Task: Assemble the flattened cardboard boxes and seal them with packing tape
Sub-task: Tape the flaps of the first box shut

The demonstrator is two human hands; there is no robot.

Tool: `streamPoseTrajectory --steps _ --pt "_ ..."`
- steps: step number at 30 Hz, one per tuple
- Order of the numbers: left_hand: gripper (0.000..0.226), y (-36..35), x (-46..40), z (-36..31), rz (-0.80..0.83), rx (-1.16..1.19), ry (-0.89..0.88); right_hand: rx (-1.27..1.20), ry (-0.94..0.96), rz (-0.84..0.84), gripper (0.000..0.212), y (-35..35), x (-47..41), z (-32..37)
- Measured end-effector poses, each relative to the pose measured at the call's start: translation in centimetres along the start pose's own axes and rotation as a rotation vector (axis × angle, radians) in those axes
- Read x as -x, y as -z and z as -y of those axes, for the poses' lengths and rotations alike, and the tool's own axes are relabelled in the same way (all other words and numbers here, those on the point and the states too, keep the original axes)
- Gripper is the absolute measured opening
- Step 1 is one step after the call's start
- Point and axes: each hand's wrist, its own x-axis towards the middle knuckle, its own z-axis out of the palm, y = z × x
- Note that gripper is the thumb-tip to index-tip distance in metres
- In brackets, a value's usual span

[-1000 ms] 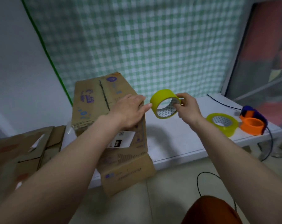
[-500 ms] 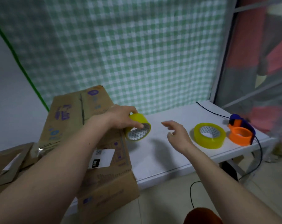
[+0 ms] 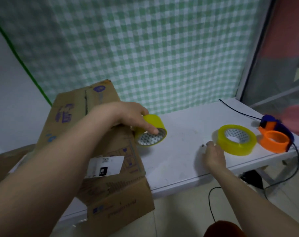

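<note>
A cardboard box (image 3: 73, 115) with purple print and a white label stands on the white table (image 3: 179, 156), its front flap hanging over the near edge. My left hand (image 3: 133, 117) grips a yellow tape roll (image 3: 152, 134) just right of the box, low over the table. A second, thicker yellow tape roll (image 3: 236, 141) lies flat at the right. My right hand (image 3: 213, 154) rests on the table with its fingertips right at that roll's left side, holding nothing.
An orange and purple tape dispenser (image 3: 275, 135) sits at the table's right end, with a black cable (image 3: 236, 110) running behind it and down to the floor. Flattened cardboard (image 3: 11, 154) lies at the far left. A green checked curtain hangs behind the table.
The tape roll passed from my right hand to my left, which lowered it beside the box. My right hand moved right to the second roll.
</note>
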Motion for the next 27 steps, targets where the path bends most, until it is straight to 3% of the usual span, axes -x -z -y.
streamPoseTrajectory --steps 3,8,12,17,19,23,27 --pt "0.054 2.1 -0.1 -0.7 0.108 0.031 -0.01 -0.233 -0.008 0.073 0.033 1.2 0.8 1.5" --pt "0.059 3.2 -1.0 -0.9 0.012 0.039 -0.019 -0.958 0.154 0.178 0.012 6.6 7.5 5.7" --pt "0.048 2.4 -1.3 0.2 -0.036 0.232 -0.136 -1.048 0.361 0.41 0.031 9.9 11.5 8.7" --pt "0.024 1.4 -1.8 2.2 -0.08 0.599 -0.22 -1.14 0.379 0.683 0.031 11.5 13.9 12.1" --pt "0.018 1.6 -1.8 2.8 -0.036 0.714 -0.274 -1.061 0.456 0.624 0.032 11.5 14.4 13.2" --pt "0.01 2.0 -1.9 3.5 0.115 0.834 -0.368 -1.083 0.499 0.25 0.036 10.8 14.9 15.6" --pt "0.01 2.1 -2.0 3.6 0.144 0.846 -0.449 -1.063 0.565 -0.069 0.028 9.8 14.6 17.3"
